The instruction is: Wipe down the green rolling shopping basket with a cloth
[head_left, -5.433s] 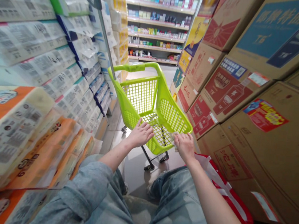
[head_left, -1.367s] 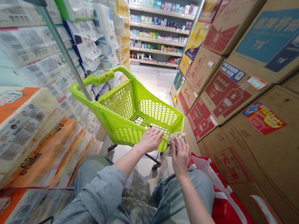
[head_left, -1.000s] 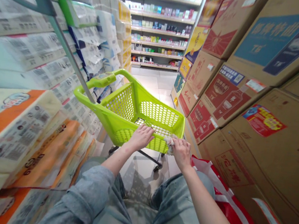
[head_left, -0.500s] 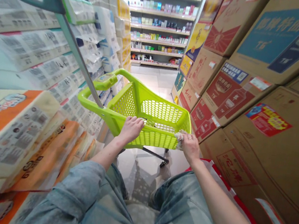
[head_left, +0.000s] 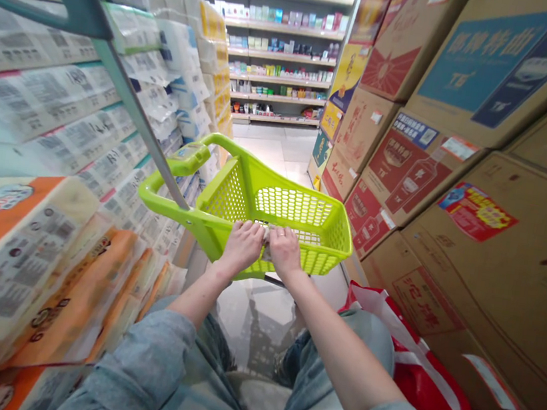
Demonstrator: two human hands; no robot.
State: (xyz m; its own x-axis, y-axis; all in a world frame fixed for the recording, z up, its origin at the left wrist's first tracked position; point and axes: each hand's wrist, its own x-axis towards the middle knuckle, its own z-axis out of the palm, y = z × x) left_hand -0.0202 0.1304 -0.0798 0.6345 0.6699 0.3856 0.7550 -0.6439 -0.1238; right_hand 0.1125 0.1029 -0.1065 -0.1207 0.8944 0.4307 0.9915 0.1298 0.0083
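A lime-green plastic shopping cart stands in front of my knees, its basket bare inside where I can see it. My left hand is closed over the basket's near rim. Right beside it, my right hand presses a crumpled greyish cloth against the same rim, fingers curled over the edge. Most of the cloth is hidden under that hand. A grey pole rises from the cart's handle side toward the upper left.
Stacked cardboard cartons wall the right side. Packs of tissue paper are piled on the left. A red and white bag lies by my right knee. Shelves of small goods stand at the aisle's far end.
My right hand has slid left along the rim with the cloth, from the basket's far-right corner to beside my left hand. The left hand keeps its hold. The view has shifted slightly.
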